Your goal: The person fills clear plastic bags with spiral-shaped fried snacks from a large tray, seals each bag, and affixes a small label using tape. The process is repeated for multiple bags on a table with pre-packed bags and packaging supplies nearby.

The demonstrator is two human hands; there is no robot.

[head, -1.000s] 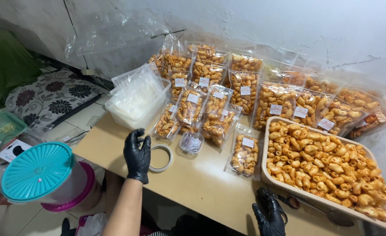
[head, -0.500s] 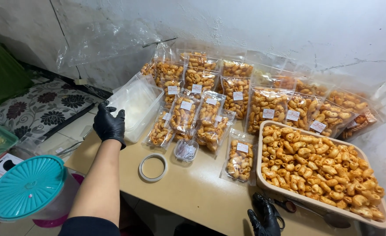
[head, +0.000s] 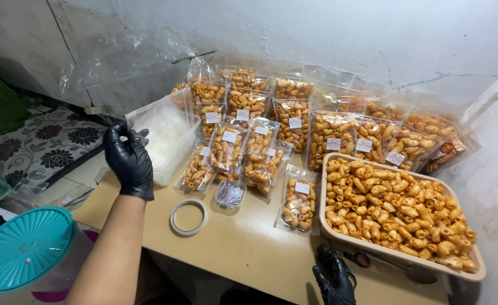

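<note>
Our left hand [head: 129,161], in a black glove, is raised at the near corner of the translucent rectangular plastic tub [head: 167,135] that stands at the left end of the pale tabletop [head: 249,248]. The fingers are curled in at the tub's rim, but we cannot tell whether they grip the rim or a thin film there. Our right hand [head: 334,278], also gloved in black, rests low at the front edge of the tabletop, fingers loosely bent, touching the handles of the dark scissors [head: 355,258] that lie just before the large beige tray [head: 393,255]; whether it holds them is not clear.

As for progress, we judge the packing well under way: many clear sealed bags of orange-brown fried snacks [head: 260,127], each with a small white label, are ranked against the wall, and one more labelled bag [head: 298,204] lies just beside the tray. The tray is heaped with loose snacks, so a good deal remains to bag. A white ring of tape [head: 189,217] and a small clear packet [head: 231,194] lie between us and the bags.

Compared with half a second ago, our left hand has gone further up and right, from beside the tub to its corner, and our right hand has stayed at the tabletop's front edge.
</note>
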